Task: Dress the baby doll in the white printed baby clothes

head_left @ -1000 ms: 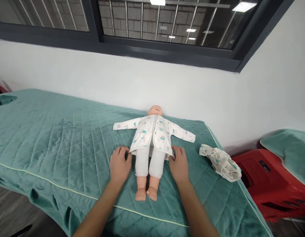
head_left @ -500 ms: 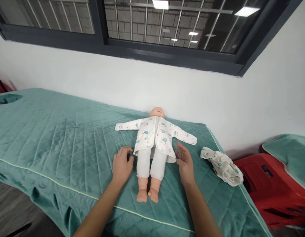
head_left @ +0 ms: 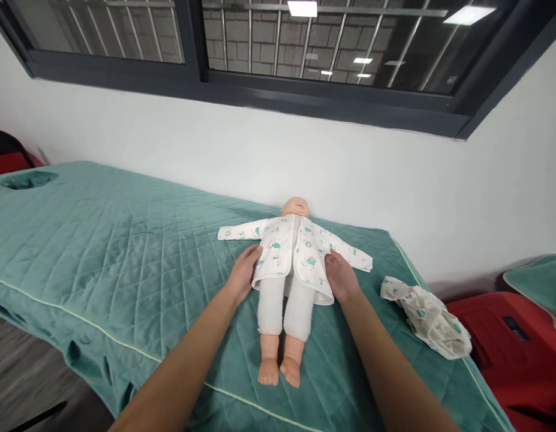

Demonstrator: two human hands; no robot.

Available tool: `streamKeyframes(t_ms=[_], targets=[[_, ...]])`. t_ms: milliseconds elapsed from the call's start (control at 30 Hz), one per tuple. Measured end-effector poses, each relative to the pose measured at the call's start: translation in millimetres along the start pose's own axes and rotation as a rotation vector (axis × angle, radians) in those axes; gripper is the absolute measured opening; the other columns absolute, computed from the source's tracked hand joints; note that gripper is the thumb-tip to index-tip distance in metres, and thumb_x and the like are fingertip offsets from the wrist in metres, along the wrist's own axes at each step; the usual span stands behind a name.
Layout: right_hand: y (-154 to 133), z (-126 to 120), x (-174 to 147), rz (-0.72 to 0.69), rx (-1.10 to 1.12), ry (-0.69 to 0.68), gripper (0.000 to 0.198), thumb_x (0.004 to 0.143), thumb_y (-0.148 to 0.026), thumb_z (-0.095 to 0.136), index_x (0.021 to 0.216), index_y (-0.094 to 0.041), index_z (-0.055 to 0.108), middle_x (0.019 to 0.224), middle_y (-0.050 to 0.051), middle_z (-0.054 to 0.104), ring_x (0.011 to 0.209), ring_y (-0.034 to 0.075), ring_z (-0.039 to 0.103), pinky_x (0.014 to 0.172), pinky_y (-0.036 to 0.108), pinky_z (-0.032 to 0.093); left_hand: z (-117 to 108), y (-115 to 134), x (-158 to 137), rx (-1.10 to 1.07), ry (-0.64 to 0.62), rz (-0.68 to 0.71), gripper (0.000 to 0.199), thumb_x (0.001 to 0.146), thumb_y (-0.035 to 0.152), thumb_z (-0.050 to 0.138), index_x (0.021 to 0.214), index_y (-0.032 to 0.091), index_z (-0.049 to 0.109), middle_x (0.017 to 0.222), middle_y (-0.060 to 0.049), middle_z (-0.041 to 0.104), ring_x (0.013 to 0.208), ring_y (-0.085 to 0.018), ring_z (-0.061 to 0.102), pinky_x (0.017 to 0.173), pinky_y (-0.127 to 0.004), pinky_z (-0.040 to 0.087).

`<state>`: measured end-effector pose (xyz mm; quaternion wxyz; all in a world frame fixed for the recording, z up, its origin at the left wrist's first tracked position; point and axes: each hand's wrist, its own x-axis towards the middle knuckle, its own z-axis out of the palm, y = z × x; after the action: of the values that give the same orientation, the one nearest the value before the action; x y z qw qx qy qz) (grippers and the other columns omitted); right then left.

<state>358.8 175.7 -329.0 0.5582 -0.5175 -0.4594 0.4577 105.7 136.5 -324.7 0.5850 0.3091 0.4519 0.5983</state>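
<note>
A baby doll [head_left: 270,306] lies on its back on the green quilted bed cover [head_left: 138,258], head toward the wall, feet toward me. It wears a white printed jacket [head_left: 278,247] with the front edges almost meeting and both sleeves stretched outward. White fabric covers its upper legs; the lower legs and feet are bare. My left hand [head_left: 244,273] rests against the jacket's left side, fingers extended along it. On the other side, below the sleeve, my right hand [head_left: 341,275] touches the jacket with fingers extended. Some fingertips are hidden at the jacket's sides.
A crumpled printed cloth garment [head_left: 433,321] lies near the bed's right edge. Beyond that edge stand red plastic stools [head_left: 498,336] with a green cloth [head_left: 541,288] over them. A white wall [head_left: 170,132] and a dark-framed window [head_left: 331,99] rise behind the bed.
Both hands have moved forward and inward, from beside the jacket's hem to touching its sides. The doll's pose looks the same; the view has shifted slightly.
</note>
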Motion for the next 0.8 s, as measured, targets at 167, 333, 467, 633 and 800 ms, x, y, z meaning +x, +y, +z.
streamKeyframes(t_ms=[167, 333, 467, 633, 800], targets=[[0.3, 16.7, 18.6, 0.177, 0.276, -0.226, 0.058, 0.087, -0.062, 0.044, 0.124, -0.022, 0.063, 0.112, 0.008, 0.075, 0.115, 0.03, 0.067, 0.099, 0.052, 0.053, 27.3, 10.7, 42.7, -0.357, -0.212, -0.332, 0.04, 0.09, 0.039, 0.064, 0.115, 0.008, 0.066, 0.099, -0.014, 0.077, 0.086, -0.025, 0.074, 0.083, -0.038, 0.06], [-3.6, 3.3, 35.5, 0.203, 0.244, -0.176, 0.063, 0.085, -0.064, 0.044, 0.128, -0.021, 0.061, 0.112, 0.008, 0.075, 0.111, 0.031, 0.068, 0.095, 0.052, 0.054, 49.3, 15.0, 65.9, -0.431, -0.279, -0.399, 0.041, 0.09, 0.033, 0.063, 0.122, 0.007, 0.064, 0.097, -0.015, 0.077, 0.087, -0.027, 0.076, 0.087, -0.042, 0.06], [-5.0, -7.4, 40.5, 0.181, 0.274, -0.139, 0.062, 0.087, -0.063, 0.042, 0.127, -0.021, 0.062, 0.111, 0.009, 0.075, 0.111, 0.032, 0.068, 0.096, 0.053, 0.052, 61.7, 10.3, 76.4, -0.436, -0.268, -0.401, 0.037, 0.09, 0.028, 0.063, 0.122, 0.008, 0.065, 0.097, -0.014, 0.078, 0.086, -0.026, 0.076, 0.087, -0.041, 0.061], [-4.4, -2.7, 40.2, 0.169, 0.258, -0.107, 0.059, 0.087, -0.059, 0.044, 0.128, -0.02, 0.062, 0.111, 0.009, 0.075, 0.112, 0.033, 0.068, 0.095, 0.052, 0.053, 61.7, 7.6, 80.6, -0.394, -0.271, -0.38, 0.038, 0.088, 0.026, 0.064, 0.12, 0.006, 0.066, 0.1, -0.015, 0.077, 0.086, -0.026, 0.076, 0.084, -0.039, 0.061], [-6.4, 3.4, 41.4, 0.178, 0.215, -0.052, 0.057, 0.085, -0.056, 0.047, 0.124, -0.019, 0.064, 0.105, 0.009, 0.076, 0.11, 0.034, 0.068, 0.094, 0.05, 0.054, 58.4, 4.9, 84.1, -0.395, -0.295, -0.305, 0.048, 0.085, 0.028, 0.07, 0.13, 0.01, 0.061, 0.11, -0.015, 0.075, 0.089, -0.026, 0.075, 0.085, -0.04, 0.061]])
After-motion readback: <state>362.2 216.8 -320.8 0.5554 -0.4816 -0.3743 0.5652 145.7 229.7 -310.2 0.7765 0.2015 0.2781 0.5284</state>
